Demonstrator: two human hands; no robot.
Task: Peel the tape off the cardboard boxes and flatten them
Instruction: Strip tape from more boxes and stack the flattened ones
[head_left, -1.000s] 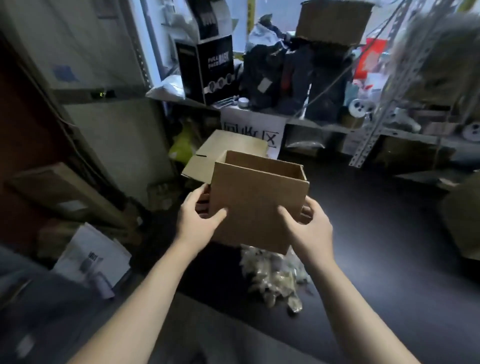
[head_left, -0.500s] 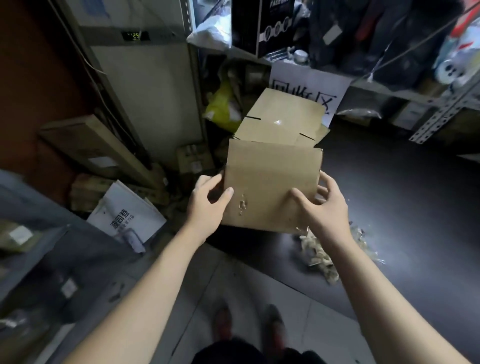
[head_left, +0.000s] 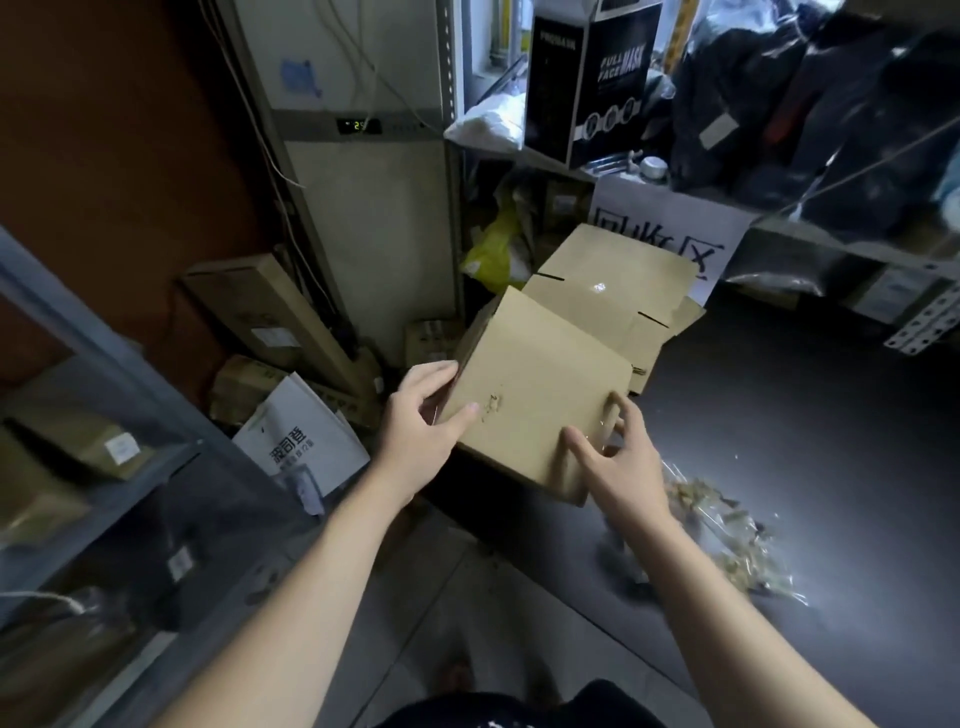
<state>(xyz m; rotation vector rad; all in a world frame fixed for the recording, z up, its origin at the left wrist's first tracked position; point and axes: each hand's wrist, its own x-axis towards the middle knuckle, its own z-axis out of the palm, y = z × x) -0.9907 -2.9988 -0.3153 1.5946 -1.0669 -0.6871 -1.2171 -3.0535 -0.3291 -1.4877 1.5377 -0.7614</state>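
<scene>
- One box (head_left: 540, 395) is in hand, held up mid-scene over the floor (head_left: 805, 415). It is tilted so its broad plain face looks up at the camera, with its left side in shadow.
- Both hands are clamped on it. The left hand (head_left: 421, 421) has its thumb on the near face and its fingers wrapped round the left edge. The right hand (head_left: 618, 457) has its thumb on the same face near the lower right corner and its fingers curled behind the right edge.
- No strip of tape shows on the face in view, only a small torn scuff near the left thumb. A faint glint by the right thumb could be clear tape, but I cannot tell.
- Judged from that, peeling on this box looks done or nearly so. Flattening is what remains, since it has depth and a box shape, perhaps just starting to skew.
- Just behind it, farther off, flat cardboard (head_left: 618, 270) lies with its flaps spread, which reads as at least one box finished.
- To the right on the floor sits a crumpled heap of tape (head_left: 727, 535), clear with brown scraps in it, likely what has been peeled off.
- On the left by the wall a long carton (head_left: 270, 312) leans unflattened. Whether it belongs to the job I cannot say.
</scene>
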